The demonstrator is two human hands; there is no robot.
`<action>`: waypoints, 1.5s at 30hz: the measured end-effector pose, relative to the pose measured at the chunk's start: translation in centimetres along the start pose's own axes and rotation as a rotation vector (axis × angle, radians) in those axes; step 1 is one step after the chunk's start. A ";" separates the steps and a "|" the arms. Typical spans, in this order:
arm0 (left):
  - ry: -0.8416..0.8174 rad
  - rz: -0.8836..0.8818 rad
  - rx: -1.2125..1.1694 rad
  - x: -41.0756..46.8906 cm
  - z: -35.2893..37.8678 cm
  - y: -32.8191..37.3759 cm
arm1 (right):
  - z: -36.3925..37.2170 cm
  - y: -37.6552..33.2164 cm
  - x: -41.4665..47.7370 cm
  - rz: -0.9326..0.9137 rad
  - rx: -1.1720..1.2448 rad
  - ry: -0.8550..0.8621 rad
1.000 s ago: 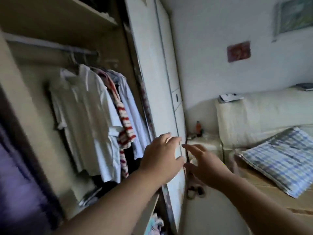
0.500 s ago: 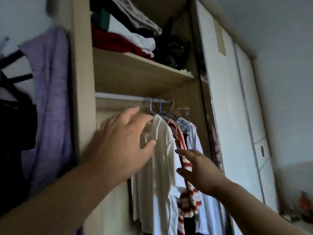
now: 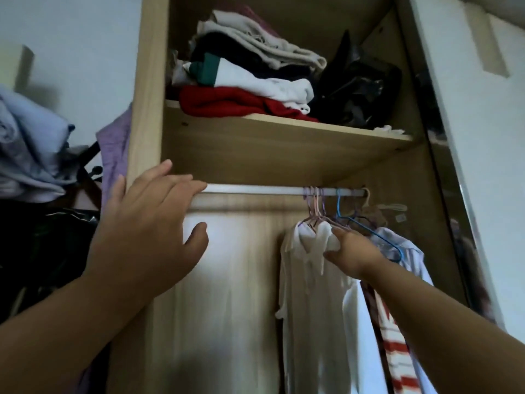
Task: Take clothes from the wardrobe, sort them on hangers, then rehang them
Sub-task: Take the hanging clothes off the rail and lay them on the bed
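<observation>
A white shirt [image 3: 309, 294] hangs on a pink hanger [image 3: 314, 211] from the wardrobe's metal rail [image 3: 270, 190]. My right hand [image 3: 352, 251] pinches the shirt's collar just under the hanger hooks. Behind it hang a red-and-white striped garment [image 3: 395, 351] and a pale blue shirt [image 3: 409, 251] on a blue hanger [image 3: 369, 228]. My left hand [image 3: 147, 223] is raised with spread fingers in front of the rail's left end and the wardrobe's side panel [image 3: 145, 89]. It holds nothing.
On the shelf [image 3: 284, 143] above the rail lie folded clothes [image 3: 250, 78] and a black bag [image 3: 358, 92]. A purple garment [image 3: 113, 155] and more clothes [image 3: 28, 155] hang left of the wardrobe. A white sliding door [image 3: 483, 137] stands at the right.
The view has tilted up from the room to the rail and shelf. My right hand went up to the white shirt's collar and took hold of it; my left hand rose toward the rail's left end.
</observation>
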State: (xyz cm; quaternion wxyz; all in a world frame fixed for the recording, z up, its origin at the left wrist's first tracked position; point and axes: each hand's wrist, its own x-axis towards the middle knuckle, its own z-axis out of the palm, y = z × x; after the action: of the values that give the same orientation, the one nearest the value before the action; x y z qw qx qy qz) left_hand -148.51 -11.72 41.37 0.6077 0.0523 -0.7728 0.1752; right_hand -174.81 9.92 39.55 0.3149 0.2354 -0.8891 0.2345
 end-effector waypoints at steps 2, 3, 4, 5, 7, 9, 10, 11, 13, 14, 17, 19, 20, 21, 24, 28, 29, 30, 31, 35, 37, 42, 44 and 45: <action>0.006 0.006 0.042 0.1 0.3 -0.3 | 0.2 0.1 1.3 -0.023 -0.011 -0.004; 0.004 0.002 0.060 0.2 0.4 -0.4 | 0.1 -0.1 1.5 -0.030 -0.023 -0.015; 0.004 -0.001 0.081 0.3 0.5 -0.4 | 0.1 -0.1 1.9 -0.039 -0.032 -0.031; 0.005 -0.005 0.100 0.3 0.6 -0.3 | 0.2 0.0 2.2 -0.052 -0.040 -0.041; 0.005 -0.012 0.132 0.5 0.6 -0.1 | 0.5 0.1 2.9 -0.064 -0.069 -0.052; 0.019 -0.015 0.146 0.4 0.6 0.1 | 1.2 0.4 4.3 -0.021 -0.016 -0.041; 0.031 -0.018 0.156 0.3 0.6 0.2 | 1.5 0.5 4.8 -0.017 0.001 -0.029; 0.037 -0.025 0.171 0.3 0.7 0.3 | 1.8 0.3 5.3 -0.023 0.016 -0.055; 0.037 -0.035 0.192 0.3 0.7 0.5 | 1.8 -0.3 5.8 0.024 0.019 -0.113; 0.035 -0.038 0.198 0.2 0.7 0.6 | 1.9 -0.5 6.0 0.046 0.023 -0.118; 0.052 -0.033 0.209 0.2 0.7 0.7 | 2.5 -0.3 7.1 0.126 0.098 -0.067; 0.066 -0.026 0.215 0.2 0.8 0.7 | 2.2 -0.3 7.6 0.109 0.108 0.017; 0.071 -0.026 0.216 0.2 0.8 0.7 | 1.9 -0.3 7.6 0.102 0.128 0.048; 0.076 -0.028 0.216 0.2 0.8 0.7 | 1.3 -0.5 7.4 0.112 0.161 0.071; 0.085 -0.045 0.211 0.2 0.9 0.6 | 0.1 -0.4 7.2 0.116 0.170 0.122; 0.058 -0.053 0.198 0.1 0.7 0.7 | -1.3 0.4 6.5 0.066 0.106 0.137; 0.048 -0.052 0.195 0.1 0.6 0.8 | -1.6 0.6 6.5 0.060 0.102 0.140; 0.041 -0.047 0.189 0.0 0.5 0.9 | -2.0 0.7 6.4 0.058 0.088 0.137; 0.039 -0.039 0.181 0.0 0.4 0.8 | -2.5 0.6 6.3 0.050 0.072 0.133; 0.075 0.013 0.164 0.0 0.6 0.6 | -3.8 -0.7 7.4 0.052 0.048 0.152; 0.098 0.031 0.142 0.2 0.6 0.4 | -3.9 -1.5 8.0 0.049 0.085 0.173; 0.096 0.029 0.127 0.3 0.7 0.1 | -3.3 -2.2 8.3 0.036 0.210 0.239; 0.072 0.027 0.151 0.2 0.7 0.1 | -3.0 -1.6 7.4 0.013 0.214 0.260; 0.057 0.029 0.166 0.2 0.6 0.1 | -3.0 -1.1 6.7 0.003 0.226 0.281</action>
State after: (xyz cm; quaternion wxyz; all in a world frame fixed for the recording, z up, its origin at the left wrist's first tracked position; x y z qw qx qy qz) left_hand -149.14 -11.84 41.46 0.6206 0.0860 -0.7386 0.2489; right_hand -177.50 8.94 46.41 0.4070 0.2330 -0.8047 0.3640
